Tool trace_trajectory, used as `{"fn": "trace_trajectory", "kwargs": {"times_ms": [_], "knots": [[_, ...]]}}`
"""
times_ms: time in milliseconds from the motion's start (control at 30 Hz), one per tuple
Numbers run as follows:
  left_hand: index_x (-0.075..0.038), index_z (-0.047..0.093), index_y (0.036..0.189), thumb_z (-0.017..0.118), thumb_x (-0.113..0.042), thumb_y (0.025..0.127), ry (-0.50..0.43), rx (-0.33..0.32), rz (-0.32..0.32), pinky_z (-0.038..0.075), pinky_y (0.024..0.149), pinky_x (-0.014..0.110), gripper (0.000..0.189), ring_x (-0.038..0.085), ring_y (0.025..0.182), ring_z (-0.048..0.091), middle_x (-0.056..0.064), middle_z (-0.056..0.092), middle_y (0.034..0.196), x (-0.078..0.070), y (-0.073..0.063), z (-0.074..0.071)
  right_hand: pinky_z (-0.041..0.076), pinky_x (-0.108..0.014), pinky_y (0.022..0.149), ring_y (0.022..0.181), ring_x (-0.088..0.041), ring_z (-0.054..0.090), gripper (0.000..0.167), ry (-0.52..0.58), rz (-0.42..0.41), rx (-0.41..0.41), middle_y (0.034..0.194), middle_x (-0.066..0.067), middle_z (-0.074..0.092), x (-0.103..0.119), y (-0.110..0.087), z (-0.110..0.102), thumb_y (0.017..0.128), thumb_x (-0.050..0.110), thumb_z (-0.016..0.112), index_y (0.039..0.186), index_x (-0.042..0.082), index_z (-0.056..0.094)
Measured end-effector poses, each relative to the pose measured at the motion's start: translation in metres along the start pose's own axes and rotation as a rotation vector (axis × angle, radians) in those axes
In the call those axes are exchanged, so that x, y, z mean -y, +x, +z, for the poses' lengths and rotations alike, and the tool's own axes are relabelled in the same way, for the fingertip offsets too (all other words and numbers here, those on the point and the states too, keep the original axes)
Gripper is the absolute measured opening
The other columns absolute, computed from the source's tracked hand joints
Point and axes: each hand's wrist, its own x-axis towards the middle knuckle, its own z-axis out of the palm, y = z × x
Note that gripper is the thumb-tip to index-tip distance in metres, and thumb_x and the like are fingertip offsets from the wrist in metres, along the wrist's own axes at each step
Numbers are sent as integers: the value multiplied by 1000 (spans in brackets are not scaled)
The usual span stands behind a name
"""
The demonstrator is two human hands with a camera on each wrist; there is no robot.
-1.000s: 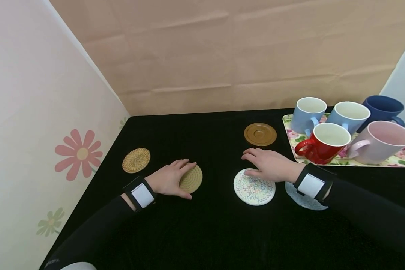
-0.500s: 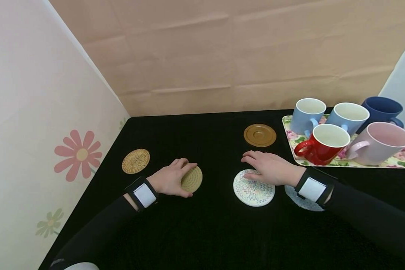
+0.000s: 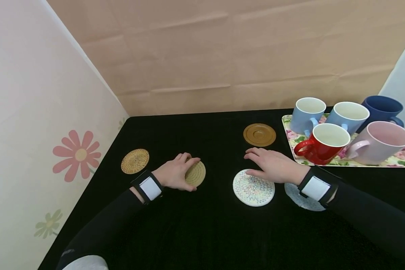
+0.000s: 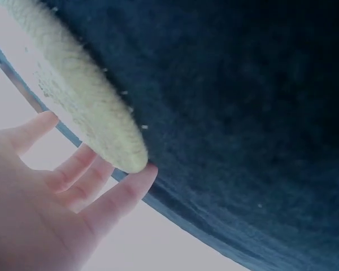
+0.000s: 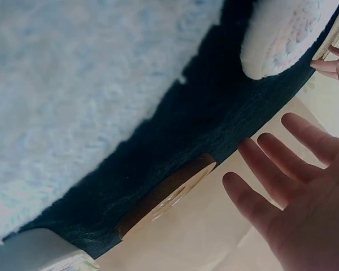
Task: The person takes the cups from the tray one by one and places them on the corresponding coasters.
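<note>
On the black table (image 3: 202, 232), left of the patterned coaster (image 3: 254, 192), the greenish coaster (image 3: 197, 174) is being gripped at its rim between parted thumb and fingers of the left hand (image 3: 174, 173), its round face being shown upward. The right hand (image 3: 276, 165) is being held spread above the patterned coaster. Five coasters (image 3: 260, 135) and, on one tray (image 3: 290, 136), five mugs (image 3: 328, 147) are being seen.

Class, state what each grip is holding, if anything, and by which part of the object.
The left grip holds the greenish-beige coaster by opposite sides of its rim; the right grip holds nothing.
</note>
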Motion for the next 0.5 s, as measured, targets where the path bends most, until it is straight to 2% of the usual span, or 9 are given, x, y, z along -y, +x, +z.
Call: {"fn": "trace_trajectory", "kwargs": {"times_ms": [500], "knots": [[-21, 29, 152, 76, -58, 72, 23, 4, -19, 49, 79, 31, 100, 22, 112, 44, 10, 37, 134, 1, 18, -3, 48, -51, 92, 120, -34, 53, 52, -2, 17, 17, 135, -16, 52, -3, -4, 4, 91, 42, 66, 129, 8, 58]]}}
